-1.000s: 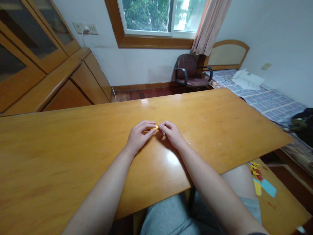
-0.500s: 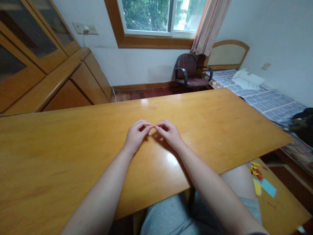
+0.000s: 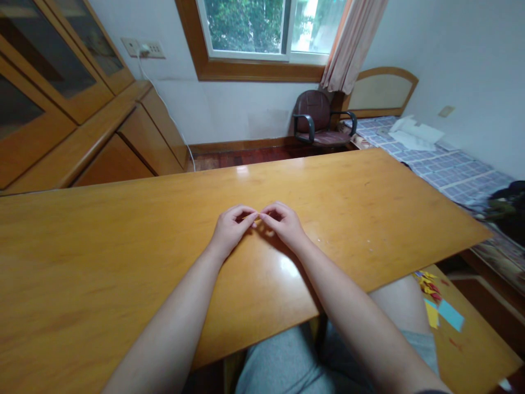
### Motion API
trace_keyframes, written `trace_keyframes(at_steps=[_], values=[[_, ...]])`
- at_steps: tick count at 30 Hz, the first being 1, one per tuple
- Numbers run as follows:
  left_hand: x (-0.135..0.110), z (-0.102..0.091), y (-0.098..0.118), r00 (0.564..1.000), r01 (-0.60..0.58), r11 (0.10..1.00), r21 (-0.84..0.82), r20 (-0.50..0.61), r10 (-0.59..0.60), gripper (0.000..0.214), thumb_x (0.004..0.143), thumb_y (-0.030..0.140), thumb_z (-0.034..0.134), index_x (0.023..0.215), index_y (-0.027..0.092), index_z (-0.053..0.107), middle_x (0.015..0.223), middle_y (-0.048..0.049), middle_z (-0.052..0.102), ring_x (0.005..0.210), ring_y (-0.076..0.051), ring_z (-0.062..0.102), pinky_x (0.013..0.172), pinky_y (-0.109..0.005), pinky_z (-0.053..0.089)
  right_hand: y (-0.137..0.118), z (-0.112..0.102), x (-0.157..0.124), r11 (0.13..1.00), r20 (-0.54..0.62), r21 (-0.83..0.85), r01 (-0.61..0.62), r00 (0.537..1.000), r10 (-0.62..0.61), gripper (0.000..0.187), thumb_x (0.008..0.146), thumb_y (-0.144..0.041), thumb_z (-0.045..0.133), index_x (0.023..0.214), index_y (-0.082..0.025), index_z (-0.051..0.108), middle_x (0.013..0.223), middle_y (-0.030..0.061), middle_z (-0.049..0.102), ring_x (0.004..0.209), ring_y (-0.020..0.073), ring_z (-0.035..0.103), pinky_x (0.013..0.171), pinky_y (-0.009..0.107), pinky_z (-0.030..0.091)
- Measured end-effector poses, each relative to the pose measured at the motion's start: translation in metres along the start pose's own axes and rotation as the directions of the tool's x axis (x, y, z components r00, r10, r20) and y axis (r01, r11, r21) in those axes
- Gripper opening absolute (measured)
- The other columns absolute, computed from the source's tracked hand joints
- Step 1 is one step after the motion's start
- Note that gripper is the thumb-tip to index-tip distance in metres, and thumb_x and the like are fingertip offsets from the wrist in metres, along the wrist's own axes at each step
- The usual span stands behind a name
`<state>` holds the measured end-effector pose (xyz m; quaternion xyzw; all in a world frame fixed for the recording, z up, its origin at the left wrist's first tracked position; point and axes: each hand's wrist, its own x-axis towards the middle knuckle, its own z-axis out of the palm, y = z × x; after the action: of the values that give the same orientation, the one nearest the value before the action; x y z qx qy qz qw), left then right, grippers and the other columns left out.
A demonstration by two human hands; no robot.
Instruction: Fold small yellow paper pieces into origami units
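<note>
The left hand and the right hand meet over the middle of the tabletop, with their tips very close together. Between them is a small yellow piece, and only a thin bit of it shows. It sits right at the tips, with the left fingers on one side and the right fingers on the other. The thumb and fingers of each hand are closed in a pinch on it, and there is a round gap behind each pinch. The rest of the piece hides behind the fingers, so I cannot tell its whole shape. A dark shadow lies on the wood just under the right hand. A few tiny white specks are on the wood off to the right. Down low on the right, next to the person's leg, is a bench. On it are a blue paper, a yellow paper beside it, and a little red and yellow heap.
</note>
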<state>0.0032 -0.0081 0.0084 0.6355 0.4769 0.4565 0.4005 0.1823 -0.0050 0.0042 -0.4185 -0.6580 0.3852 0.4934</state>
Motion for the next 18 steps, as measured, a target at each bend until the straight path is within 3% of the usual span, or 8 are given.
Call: trace_keyframes(at_steps=[10,18], values=[[0.0,-0.002,-0.003,0.999,0.029,0.999,-0.026,-0.036,-0.03,0.021,0.079,0.039,0.071,0.077,0.018,0.071,0.072,-0.0018,0.068,0.066,-0.016,0.065,0.065,-0.026,0.05,0.003,0.0,0.0,0.999,-0.047,-0.038,-0.022,0.999,0.021,0.024,0.082,-0.041,0.071,0.074,-0.019,0.067,0.074,0.0007,0.064,0.069,0.0134,0.057,0.068,0.027,0.043],[0.002,-0.004,0.0,0.985,0.121,0.981,-0.152,-0.1,-0.137,0.019,0.073,0.035,0.073,0.073,0.016,0.07,0.068,-0.0004,0.067,0.06,-0.015,0.064,0.059,-0.024,0.049,0.013,0.002,0.003,0.988,-0.061,0.066,-0.141,0.988,0.145,0.028,0.081,-0.046,0.069,0.078,-0.018,0.066,0.074,-0.0001,0.063,0.063,0.0117,0.057,0.06,0.024,0.045]])
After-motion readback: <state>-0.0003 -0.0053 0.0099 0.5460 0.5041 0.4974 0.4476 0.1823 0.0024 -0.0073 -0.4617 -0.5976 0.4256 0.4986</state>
